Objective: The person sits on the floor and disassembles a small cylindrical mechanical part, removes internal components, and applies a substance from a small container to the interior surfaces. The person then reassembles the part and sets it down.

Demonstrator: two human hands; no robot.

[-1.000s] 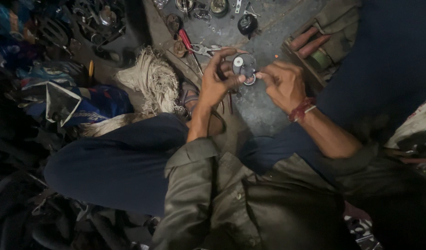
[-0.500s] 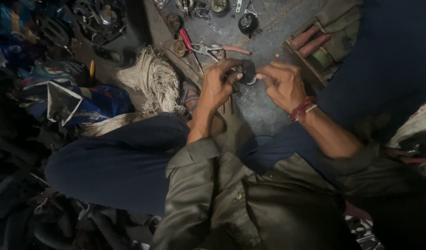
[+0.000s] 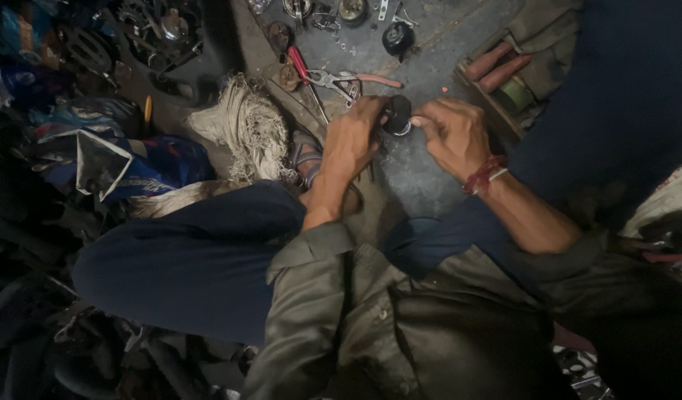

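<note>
Nearest to us are our olive-green work shirt (image 3: 400, 318) and dark blue trousers (image 3: 185, 252), knees bent as we sit on the grey concrete floor (image 3: 422, 170). Both forearms reach forward from the sleeves and meet over the floor ahead of our knees. Our left hand (image 3: 353, 141) is curled, knuckles up, fingers pinching the left side of a small round black part with a shiny metal rim (image 3: 397, 116). Our right hand (image 3: 453, 133), a red thread band (image 3: 483, 174) at its wrist, is bent inward, its fingertips pressed together on the part's right edge. The part sits between the two hands, just above the floor; it is too dark and too covered to tell its long axis or which way its face points.

Left of the left hand lies a frayed bundle of pale fibre waste (image 3: 244, 130). Just beyond the hands lie pliers with red-pink handles (image 3: 348, 80) and a red-handled screwdriver (image 3: 305, 72). Farther off rests another round black part (image 3: 397, 37), and at right an open wooden box (image 3: 504, 81).
</note>
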